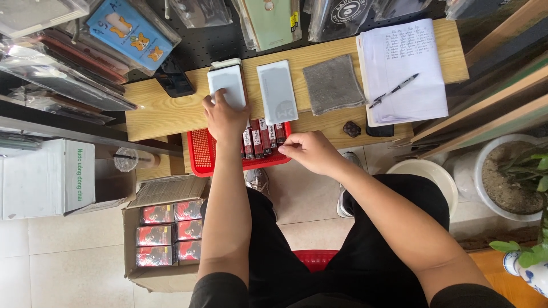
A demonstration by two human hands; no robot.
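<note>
My left hand (224, 117) rests on a white flat rectangular pack (227, 84) lying on the wooden bench (160, 114), fingers spread over its lower part. My right hand (305, 151) hovers at the right end of a red plastic basket (200, 154), fingers pinched together near the upright red and black small boxes (260, 140) inside it; whether it holds one I cannot tell. A second grey-white flat pack (277, 91) lies just right of the first.
A grey cloth (333, 84), a notebook (406, 68) with a pen (394, 91), and a black phone (174, 77) lie on the bench. A cardboard box (165, 234) of red boxes sits on the floor at left. Potted plants (508, 177) stand right.
</note>
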